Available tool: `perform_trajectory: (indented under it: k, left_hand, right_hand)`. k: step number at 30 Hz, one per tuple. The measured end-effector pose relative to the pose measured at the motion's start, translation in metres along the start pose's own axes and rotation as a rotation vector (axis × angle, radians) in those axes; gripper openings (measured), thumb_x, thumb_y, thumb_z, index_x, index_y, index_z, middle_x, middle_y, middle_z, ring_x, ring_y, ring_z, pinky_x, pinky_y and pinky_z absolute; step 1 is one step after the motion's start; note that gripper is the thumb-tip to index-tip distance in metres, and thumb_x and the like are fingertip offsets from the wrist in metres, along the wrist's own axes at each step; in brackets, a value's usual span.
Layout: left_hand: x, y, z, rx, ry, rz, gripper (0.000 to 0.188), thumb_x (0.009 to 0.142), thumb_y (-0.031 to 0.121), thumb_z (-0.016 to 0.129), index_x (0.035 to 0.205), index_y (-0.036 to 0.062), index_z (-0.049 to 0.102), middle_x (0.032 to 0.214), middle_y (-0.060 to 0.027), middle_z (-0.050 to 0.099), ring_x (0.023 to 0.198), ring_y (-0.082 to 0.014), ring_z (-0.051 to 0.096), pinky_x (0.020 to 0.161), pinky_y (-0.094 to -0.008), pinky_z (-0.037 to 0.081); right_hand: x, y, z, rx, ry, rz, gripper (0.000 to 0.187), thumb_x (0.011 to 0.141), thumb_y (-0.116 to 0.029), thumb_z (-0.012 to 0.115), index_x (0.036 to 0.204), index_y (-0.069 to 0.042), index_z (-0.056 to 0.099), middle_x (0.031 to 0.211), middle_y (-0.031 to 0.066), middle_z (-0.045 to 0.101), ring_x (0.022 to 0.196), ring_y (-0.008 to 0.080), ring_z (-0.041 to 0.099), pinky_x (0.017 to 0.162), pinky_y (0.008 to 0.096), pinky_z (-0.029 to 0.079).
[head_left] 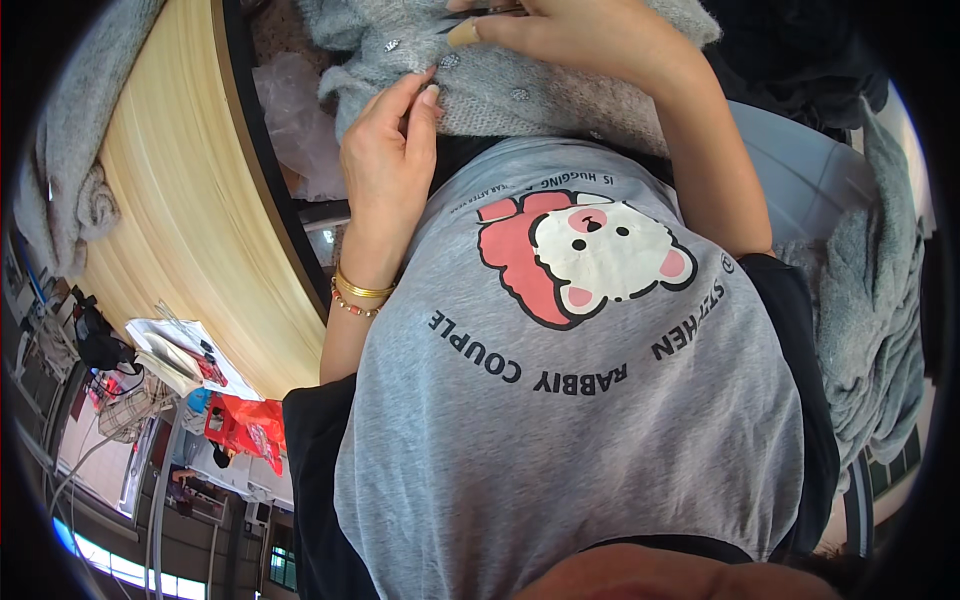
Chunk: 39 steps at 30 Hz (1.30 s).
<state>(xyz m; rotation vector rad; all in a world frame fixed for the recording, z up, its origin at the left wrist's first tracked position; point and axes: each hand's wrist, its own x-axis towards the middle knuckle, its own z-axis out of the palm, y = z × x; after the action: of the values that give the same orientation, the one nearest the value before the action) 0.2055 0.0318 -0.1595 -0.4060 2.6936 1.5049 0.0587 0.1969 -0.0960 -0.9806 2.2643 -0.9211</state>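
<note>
A fuzzy grey knit garment with small sparkly ornaments lies across my lap at the top of the view. My left hand, with bracelets at its wrist, has thumb and index finger drawn together at the knit beside one ornament. Whatever is between those fingertips is too small to name. Over the garment, my right hand is bent inward, its fingers curled near the top edge. A tan covering wraps one of its fingertips. Something thin and dark shows by these fingers, mostly hidden.
A pale wooden tabletop with a dark edge runs along my left, bearing more grey knit and papers. Clear plastic lies beneath its edge. At my right are a grey-blue plastic surface and hanging grey knit.
</note>
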Motion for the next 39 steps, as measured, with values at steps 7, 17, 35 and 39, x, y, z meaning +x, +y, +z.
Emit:
perform_trajectory:
  k: [7,17,35,39]
  left_hand:
    - [0.007,0.013,0.007,0.201,-0.016,-0.105,0.025,0.084,0.027,0.072,0.099,0.0071,0.072,0.074,-0.0046,0.065,0.064,-0.0207,0.064,0.059,-0.0338,0.049]
    - [0.015,0.002,0.019,0.444,0.131,0.092,0.017,0.082,0.030,0.073,0.082,0.0139,0.071,0.070,-0.0024,0.062,0.064,-0.0266,0.063,0.056,-0.0381,0.048]
    - [0.004,0.049,-0.018,-0.480,0.005,0.232,0.008,0.096,0.005,0.059,0.102,-0.0011,0.060,0.114,-0.0115,0.064,0.085,-0.0094,0.061,0.074,-0.0230,0.053]
    - [0.005,0.049,-0.016,-0.528,0.006,0.194,0.011,0.100,0.007,0.054,0.104,-0.0020,0.058,0.114,-0.0114,0.065,0.089,-0.0086,0.060,0.081,-0.0246,0.053]
  right_hand:
    - [-0.014,0.019,-0.008,0.242,0.126,-0.088,0.028,0.084,-0.019,0.070,0.102,0.002,0.069,0.076,0.0200,0.066,0.066,0.0274,0.062,0.063,0.0368,0.049]
    - [-0.029,0.039,0.018,0.455,0.199,0.124,0.028,0.086,-0.017,0.072,0.106,0.003,0.067,0.073,0.0072,0.065,0.065,0.0115,0.055,0.060,0.0294,0.046]
    - [-0.040,0.049,0.035,0.373,0.596,-0.771,0.032,0.084,-0.006,0.068,0.116,-0.001,0.065,0.078,0.0102,0.060,0.071,0.0231,0.061,0.064,0.0322,0.047]
    - [-0.049,0.030,0.025,0.268,0.626,-0.798,0.033,0.084,-0.009,0.070,0.116,-0.002,0.065,0.078,0.0107,0.059,0.070,0.0249,0.061,0.063,0.0325,0.047]
